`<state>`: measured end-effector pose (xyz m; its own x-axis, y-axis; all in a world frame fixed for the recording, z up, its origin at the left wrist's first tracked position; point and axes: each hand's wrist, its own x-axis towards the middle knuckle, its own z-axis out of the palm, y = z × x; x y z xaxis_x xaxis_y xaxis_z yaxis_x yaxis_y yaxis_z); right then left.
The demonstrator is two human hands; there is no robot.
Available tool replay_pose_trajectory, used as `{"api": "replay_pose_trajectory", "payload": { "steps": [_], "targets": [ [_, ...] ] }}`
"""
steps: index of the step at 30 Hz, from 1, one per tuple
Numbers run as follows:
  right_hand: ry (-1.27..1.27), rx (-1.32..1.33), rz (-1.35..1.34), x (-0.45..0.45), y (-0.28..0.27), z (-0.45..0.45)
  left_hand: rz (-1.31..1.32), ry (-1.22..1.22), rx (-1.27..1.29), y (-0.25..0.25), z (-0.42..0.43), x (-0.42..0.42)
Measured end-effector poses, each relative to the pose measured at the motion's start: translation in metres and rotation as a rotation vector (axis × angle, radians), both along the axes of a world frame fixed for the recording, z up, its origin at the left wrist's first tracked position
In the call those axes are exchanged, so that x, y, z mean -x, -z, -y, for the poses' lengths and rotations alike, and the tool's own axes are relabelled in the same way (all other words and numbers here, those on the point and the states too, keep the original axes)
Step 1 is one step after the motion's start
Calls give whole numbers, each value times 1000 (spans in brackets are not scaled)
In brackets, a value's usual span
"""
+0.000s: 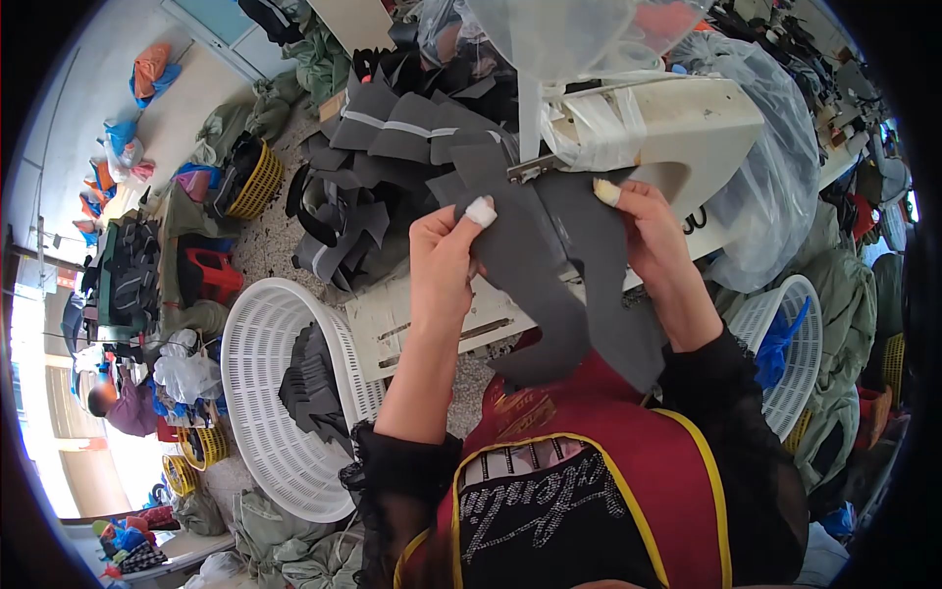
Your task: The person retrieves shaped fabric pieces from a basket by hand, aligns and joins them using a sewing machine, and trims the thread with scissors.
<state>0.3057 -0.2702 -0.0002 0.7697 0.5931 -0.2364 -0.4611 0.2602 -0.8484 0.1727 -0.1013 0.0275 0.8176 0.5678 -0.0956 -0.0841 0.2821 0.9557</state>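
I see two hands on one job, both holding the gray cloth (pixel 520 245). The left hand (pixel 446 250) pinches its left side, with the thumb on top. The right hand (pixel 655 231) pinches the right side the same way. Each thumb has one wrap on it: one white wrap (pixel 480 212) on the left thumb and one yellowish wrap (pixel 607 192) on the right. I can't tell if the gray cloth is one piece or two that meet at the line down its middle. It has two long parts that hang down toward the person's lap, past the near edge of the white table (pixel 427 339).

One sewing machine (pixel 702 118) stands at the top of the cloth. Its one small metal foot (pixel 527 170) is right by the cloth's top edge, but I can't tell if the cloth goes under it.

Left of the machine is one big pile of gray pieces (pixel 404 128), some with white stripes, too mixed up for me to count.

I count two white baskets, one on each side. The left basket (pixel 280 461) has one stack of gray shapes (pixel 319 383) in it. The right basket (pixel 807 368) has one blue bag (pixel 780 344). Far off to the left I see one red stool (pixel 218 275) and one other person (pixel 132 407).
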Motion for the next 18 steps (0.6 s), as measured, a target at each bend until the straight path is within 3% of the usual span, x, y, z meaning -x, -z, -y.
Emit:
{"api": "replay_pose_trajectory", "payload": {
  "steps": [3, 6, 10, 14, 18],
  "targets": [
    [-65, 60, 68, 7, -18, 2, -56, 2, -73, 0, 4, 8],
    [-376, 224, 275, 19, -24, 26, -83, 140, 0, 5, 23, 27],
    [-422, 172, 240, 14, -21, 37, -78, 174, -36, 10, 23, 28],
    [-400, 160, 290, -12, -14, 16, -32, 119, -132, 4, 10, 9],
    [-182, 144, 314, -34, 9, -7, -46, 117, -152, 13, -16, -10]
  ]
}}
